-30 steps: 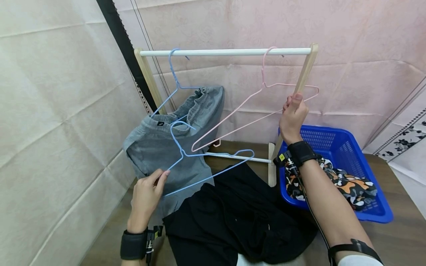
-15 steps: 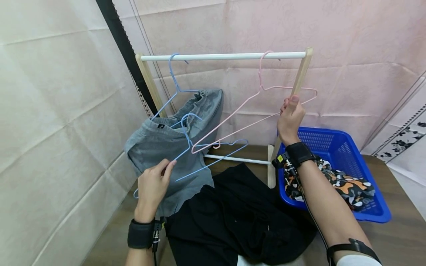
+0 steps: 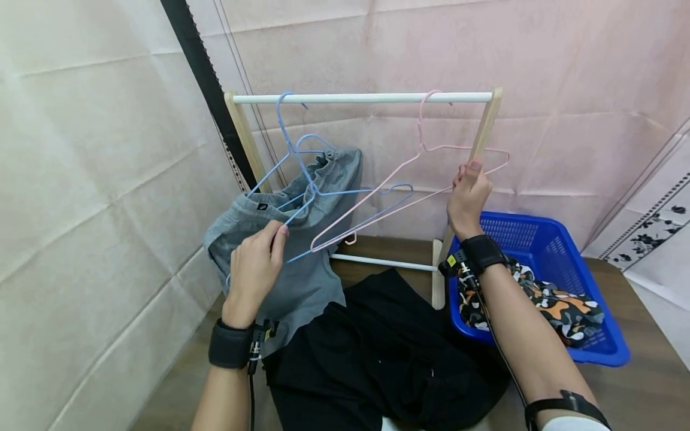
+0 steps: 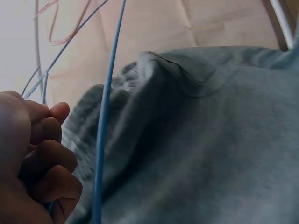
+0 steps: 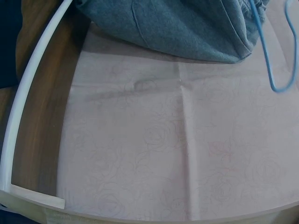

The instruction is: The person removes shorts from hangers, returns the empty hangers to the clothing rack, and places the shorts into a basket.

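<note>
My left hand pinches one arm of a loose blue wire hanger, held up in front of grey shorts. Its hook points upward, below the rod and near a second blue hanger. That second hanger hooks over the white rod, with the grey shorts hanging on it. A pink hanger hangs from the rod farther right, and the held hanger's far end overlaps it in the head view. My right hand grips the rack's right wooden post, thumb upward.
Black clothing lies spread on the wooden table before the rack. At the right stands a blue plastic basket holding a camouflage-patterned garment. A lower white bar joins the rack's base. Cloth-covered walls close in behind and left.
My left hand has risen and moved slightly right, lifting the loose blue hanger toward the rod. My right hand keeps its grip on the post.
</note>
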Available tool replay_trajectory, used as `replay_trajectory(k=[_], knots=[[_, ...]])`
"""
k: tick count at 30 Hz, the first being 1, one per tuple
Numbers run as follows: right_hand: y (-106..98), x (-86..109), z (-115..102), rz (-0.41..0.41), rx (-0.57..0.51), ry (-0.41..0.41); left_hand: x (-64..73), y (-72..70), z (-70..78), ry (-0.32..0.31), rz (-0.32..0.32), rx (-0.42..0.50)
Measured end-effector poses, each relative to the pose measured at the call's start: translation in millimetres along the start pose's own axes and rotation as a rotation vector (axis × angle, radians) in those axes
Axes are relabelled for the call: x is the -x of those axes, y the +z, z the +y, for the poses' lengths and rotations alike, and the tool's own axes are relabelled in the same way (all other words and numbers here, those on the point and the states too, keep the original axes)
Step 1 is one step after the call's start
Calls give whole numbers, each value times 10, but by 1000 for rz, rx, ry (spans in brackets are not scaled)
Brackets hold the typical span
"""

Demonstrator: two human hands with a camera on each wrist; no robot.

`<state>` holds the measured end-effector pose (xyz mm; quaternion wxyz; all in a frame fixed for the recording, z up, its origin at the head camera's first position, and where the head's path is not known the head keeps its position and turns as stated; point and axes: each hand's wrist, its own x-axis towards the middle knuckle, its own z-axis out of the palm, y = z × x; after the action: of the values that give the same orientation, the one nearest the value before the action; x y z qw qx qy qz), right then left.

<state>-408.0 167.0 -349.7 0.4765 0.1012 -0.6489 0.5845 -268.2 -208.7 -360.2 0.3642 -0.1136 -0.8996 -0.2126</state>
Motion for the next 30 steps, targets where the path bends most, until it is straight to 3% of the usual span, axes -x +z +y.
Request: replay_trajectory(k=[6, 14, 30], knots=[[-19, 36, 32, 13, 16, 9, -216, -34, 143, 32, -52, 55], [-5, 20, 44, 21, 3, 22, -422, -30, 273, 68, -30, 51], [22, -14, 27, 24, 8, -16, -619, -57, 404, 72, -2, 42]])
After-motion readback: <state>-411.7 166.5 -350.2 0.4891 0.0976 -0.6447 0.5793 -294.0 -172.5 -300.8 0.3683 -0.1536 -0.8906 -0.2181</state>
